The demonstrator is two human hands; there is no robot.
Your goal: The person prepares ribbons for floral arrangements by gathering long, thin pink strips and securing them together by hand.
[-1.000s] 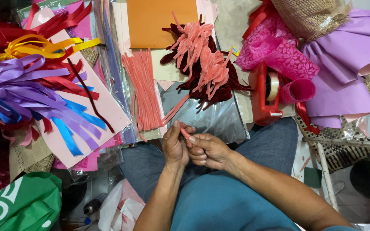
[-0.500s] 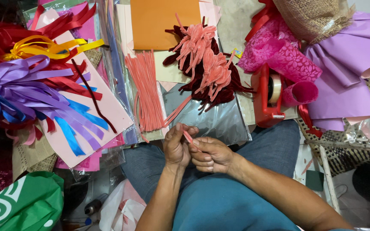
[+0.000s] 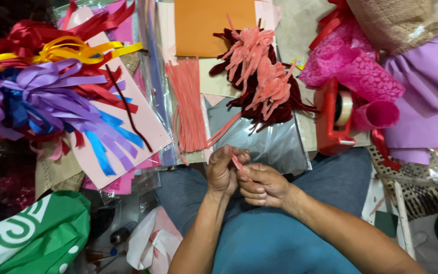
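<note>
A short pink pipe cleaner (image 3: 237, 163) is pinched between the fingers of the left hand (image 3: 222, 171) and right hand (image 3: 260, 185), just below the straight pink bundle (image 3: 188, 106). Twisting probably goes best with tight, close-set pinches.

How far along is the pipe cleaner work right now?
Done: a pile of twisted pink shapes lies on dark red ones. In hand: left hand and right hand pinch one pink pipe cleaner. Left: a bundle of straight pink pipe cleaners.
</note>
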